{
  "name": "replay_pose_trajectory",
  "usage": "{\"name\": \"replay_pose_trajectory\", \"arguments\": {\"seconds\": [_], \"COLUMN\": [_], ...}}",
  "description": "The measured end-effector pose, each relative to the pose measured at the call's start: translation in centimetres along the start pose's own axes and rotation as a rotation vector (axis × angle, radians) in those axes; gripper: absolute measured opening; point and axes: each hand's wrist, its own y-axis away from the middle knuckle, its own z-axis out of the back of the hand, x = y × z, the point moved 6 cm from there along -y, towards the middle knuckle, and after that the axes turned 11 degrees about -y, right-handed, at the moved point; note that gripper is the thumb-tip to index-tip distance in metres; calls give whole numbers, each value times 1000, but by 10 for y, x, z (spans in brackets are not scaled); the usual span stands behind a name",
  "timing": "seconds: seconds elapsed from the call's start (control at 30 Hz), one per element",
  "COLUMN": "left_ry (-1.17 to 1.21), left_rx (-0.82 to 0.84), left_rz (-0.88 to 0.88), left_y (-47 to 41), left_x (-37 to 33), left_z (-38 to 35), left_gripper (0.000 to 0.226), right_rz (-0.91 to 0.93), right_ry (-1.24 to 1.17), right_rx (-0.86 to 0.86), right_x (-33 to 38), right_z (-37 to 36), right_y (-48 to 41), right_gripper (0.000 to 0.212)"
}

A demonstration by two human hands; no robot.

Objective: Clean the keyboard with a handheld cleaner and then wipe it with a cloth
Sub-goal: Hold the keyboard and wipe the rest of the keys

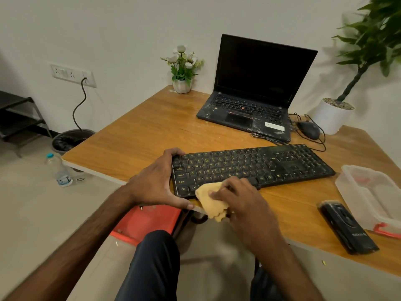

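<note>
From the head camera, the black keyboard (253, 168) lies on the wooden table (141, 131), close to the near edge. The left hand (156, 183) grips the left end of the keyboard, with fingers curled over the far edge and the thumb under the near one. The right hand (240, 198) holds a yellow cloth (211, 202), bunched up under curled fingers, and presses it on the near left corner of the keys. The handheld cleaner (347, 227) lies on the table far off to the right, and no hand touches it. So the cleaner part looks done, I think. The wiping looks only just started, with most keys to the right left to wipe.
</note>
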Motion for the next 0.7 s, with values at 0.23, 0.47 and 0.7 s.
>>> {"name": "replay_pose_trajectory", "arguments": {"seconds": [0.23,0.47,0.7], "left_ry": [32,-2,91], "left_rx": [24,35,108], "left_rz": [-23,-20,-35], "left_y": [0,-2,-3], "left_x": [0,5,9], "left_z": [-1,-3,-3], "left_gripper": [119,132,129], "right_rz": [242,140,120], "right_ry": [62,34,-31], "right_rx": [-53,-6,5], "right_x": [41,7,38], "right_z": [-25,-2,-24], "right_y": [-18,-14,-41], "right_gripper": [31,51,39]}}
